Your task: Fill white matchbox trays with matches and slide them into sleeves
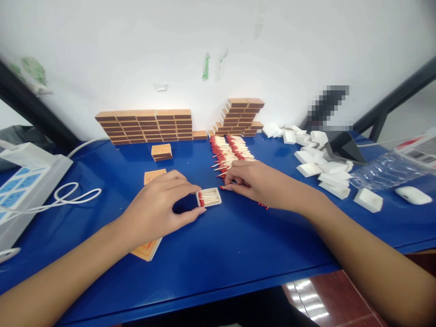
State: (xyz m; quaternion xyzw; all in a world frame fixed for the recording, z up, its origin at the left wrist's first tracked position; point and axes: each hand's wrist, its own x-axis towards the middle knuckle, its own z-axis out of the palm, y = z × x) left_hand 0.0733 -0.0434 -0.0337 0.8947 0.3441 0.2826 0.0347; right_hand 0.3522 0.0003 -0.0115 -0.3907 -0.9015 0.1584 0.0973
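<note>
Mid-worktop [218, 254], about halfway between far and near edges: tray [219, 198] part-filled with matches [209, 196], red heads to the left, held at its left end in the left hand [160, 209], grip narrow, thumb below and fingers above. Right hand [262, 184] just beside the tray's right end, grip pinched on what looks like a few sticks; number too small to tell. Pile [231, 152] behind, reaching toward the far edge. Stacks [146, 125] of boxes along the far edge; empty trays [320, 168] toward the right edge. For a clean fill: keep tray pressed flat, lay sticks parallel, heads all one way, level the layer before adding.
</note>
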